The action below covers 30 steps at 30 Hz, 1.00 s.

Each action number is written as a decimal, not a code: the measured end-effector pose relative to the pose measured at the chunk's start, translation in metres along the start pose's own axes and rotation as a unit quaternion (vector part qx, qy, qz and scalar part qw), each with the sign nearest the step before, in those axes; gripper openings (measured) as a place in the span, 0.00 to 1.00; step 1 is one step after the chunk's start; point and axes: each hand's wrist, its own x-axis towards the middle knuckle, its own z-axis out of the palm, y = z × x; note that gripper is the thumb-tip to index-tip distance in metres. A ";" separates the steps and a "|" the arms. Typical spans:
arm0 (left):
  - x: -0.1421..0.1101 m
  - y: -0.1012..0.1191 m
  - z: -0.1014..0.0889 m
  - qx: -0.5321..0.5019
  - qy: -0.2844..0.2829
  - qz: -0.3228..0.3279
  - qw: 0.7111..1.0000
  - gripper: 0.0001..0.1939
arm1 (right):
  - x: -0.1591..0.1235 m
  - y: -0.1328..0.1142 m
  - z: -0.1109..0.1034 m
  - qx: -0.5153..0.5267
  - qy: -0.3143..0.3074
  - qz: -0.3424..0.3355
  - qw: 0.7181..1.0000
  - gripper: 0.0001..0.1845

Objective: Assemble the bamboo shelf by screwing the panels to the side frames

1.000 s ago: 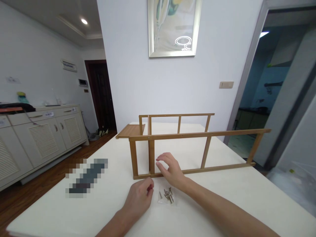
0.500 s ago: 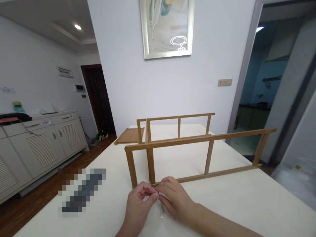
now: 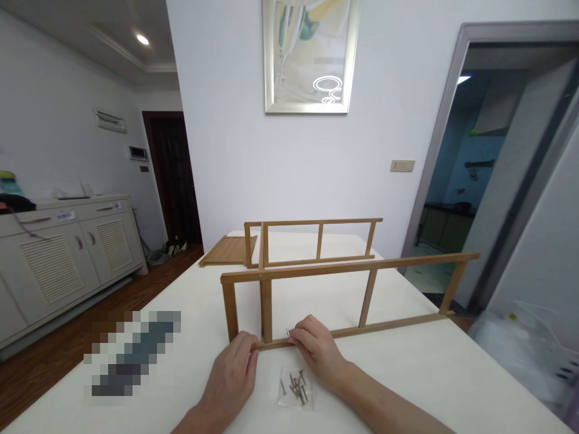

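Note:
A wooden frame (image 3: 371, 295) with long rails and short crosspieces stands on its side on the white table. My left hand (image 3: 233, 371) is closed at the near lower rail's left end, its fingertips on the wood. Just right of it, my right hand (image 3: 316, 349) pinches a small silvery screw (image 3: 287, 333), whose thin end sticks out past the fingertips above the same rail. Between my wrists lies a clear plastic bag (image 3: 283, 399) with several bronze-coloured screws (image 3: 298, 387) on it or in it; I cannot tell which.
A slatted wooden panel (image 3: 228, 250) lies at the far left of the table (image 3: 181, 386), beside the frame's far side. A blurred-out dark object (image 3: 136, 355) is on the left. A wall rises behind the table, and clear plastic wrapping (image 3: 511, 343) sits off the right edge.
My hands came together over the bag, then parted. My right hand now has the screw and has moved to the lower rail; my left hand has gone to the rail's left end.

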 end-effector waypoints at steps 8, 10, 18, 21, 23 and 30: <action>0.009 -0.018 -0.008 -0.009 0.163 -0.248 0.955 0.22 | -0.001 0.003 0.006 -0.001 -0.025 0.009 1.000 0.07; 0.012 -0.025 -0.005 -0.016 0.093 -0.271 0.958 0.24 | -0.002 0.005 0.006 0.000 -0.049 -0.001 0.999 0.08; 0.013 -0.038 -0.004 -0.026 -0.100 -0.260 0.960 0.08 | -0.008 0.013 0.010 -0.008 -0.108 0.011 0.994 0.02; 0.012 -0.041 -0.004 -0.061 -0.070 -0.254 0.963 0.08 | -0.004 0.012 0.007 -0.016 -0.081 -0.003 0.997 0.04; 0.013 -0.045 -0.001 -0.109 -0.038 -0.252 0.961 0.10 | 0.000 0.008 0.005 -0.032 -0.043 -0.013 0.998 0.05; 0.023 -0.044 0.010 -0.393 0.036 -0.305 0.867 0.18 | 0.007 -0.019 0.009 -0.053 -0.011 -0.082 0.995 0.03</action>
